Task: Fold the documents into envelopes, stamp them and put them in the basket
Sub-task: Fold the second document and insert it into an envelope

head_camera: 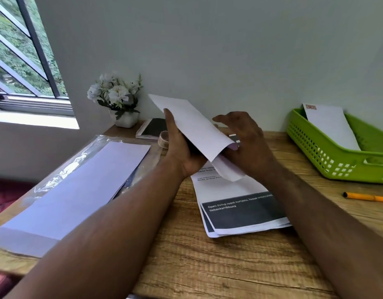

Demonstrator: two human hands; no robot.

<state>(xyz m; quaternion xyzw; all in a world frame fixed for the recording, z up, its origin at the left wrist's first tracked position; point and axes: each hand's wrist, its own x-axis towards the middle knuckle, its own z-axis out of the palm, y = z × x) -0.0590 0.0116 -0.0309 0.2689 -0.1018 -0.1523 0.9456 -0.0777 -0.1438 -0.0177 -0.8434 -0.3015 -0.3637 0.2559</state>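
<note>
My left hand [179, 147] grips a white envelope [192, 124] from below, tilted up toward the wall above the desk's middle. A folded document [228, 169] sticks out of the envelope's lower open end. My right hand [244, 143] holds that folded paper at the envelope's mouth, fingers partly hidden behind the envelope. Printed documents [240, 208] lie flat on the wooden desk beneath the hands. A green basket [337, 160] at the right holds one stamped envelope [330, 126]. A thick stack of blank envelopes [78, 190] lies on clear wrapping at the left.
A tape roll [163, 140] and a spiral notebook [153, 127] sit behind my left hand. A pot of white flowers [117, 98] stands by the wall. An orange pen [367, 197] lies at the right edge. A window is at far left.
</note>
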